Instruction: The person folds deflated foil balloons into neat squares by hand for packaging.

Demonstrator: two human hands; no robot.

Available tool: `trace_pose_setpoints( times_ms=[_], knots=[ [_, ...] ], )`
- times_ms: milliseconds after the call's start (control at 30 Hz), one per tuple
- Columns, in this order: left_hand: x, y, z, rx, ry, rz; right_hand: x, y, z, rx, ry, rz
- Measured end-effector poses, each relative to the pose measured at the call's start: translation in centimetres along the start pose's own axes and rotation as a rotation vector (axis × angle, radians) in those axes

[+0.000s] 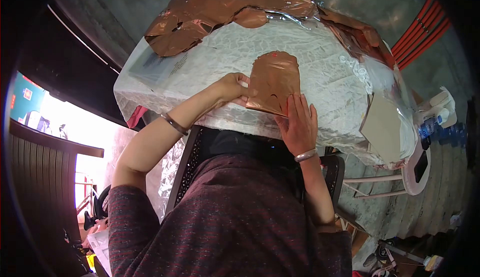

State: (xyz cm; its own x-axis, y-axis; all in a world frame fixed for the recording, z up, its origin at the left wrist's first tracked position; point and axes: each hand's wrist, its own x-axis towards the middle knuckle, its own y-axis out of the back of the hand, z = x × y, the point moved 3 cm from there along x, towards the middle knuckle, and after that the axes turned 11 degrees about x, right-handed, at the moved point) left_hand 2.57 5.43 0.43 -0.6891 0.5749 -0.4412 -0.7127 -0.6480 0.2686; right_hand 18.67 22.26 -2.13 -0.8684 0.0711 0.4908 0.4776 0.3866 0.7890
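A copper-coloured foil pouch (pixel 274 84) with a scalloped far end lies on the white patterned tablecloth (pixel 210 62) in front of me. Its near edge faces my body, and a small red mark shows by the far end. My left hand (pixel 233 90) is closed at the pouch's left edge, the thumb and fingers pinching its lower left side. On the lower right corner rests my right hand (pixel 301 127), fingers stretched out flat over the foil and the thumb by the near edge.
More copper foil pieces (pixel 195 19) are heaped along the table's far edge, with further foil (pixel 357 34) at the far right. A grey board (pixel 382 127) leans over the right side. Beyond it are a blue water bottle (pixel 431 126) and a round stool (pixel 421 174).
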Motion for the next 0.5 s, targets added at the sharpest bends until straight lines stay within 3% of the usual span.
trace_pose_setpoints(
  times_ms=[500],
  knots=[
    [-1.6,-0.5,-0.9,-0.093,-0.054,0.076,0.0,0.0,0.0,-0.002,0.004,0.006]
  ],
)
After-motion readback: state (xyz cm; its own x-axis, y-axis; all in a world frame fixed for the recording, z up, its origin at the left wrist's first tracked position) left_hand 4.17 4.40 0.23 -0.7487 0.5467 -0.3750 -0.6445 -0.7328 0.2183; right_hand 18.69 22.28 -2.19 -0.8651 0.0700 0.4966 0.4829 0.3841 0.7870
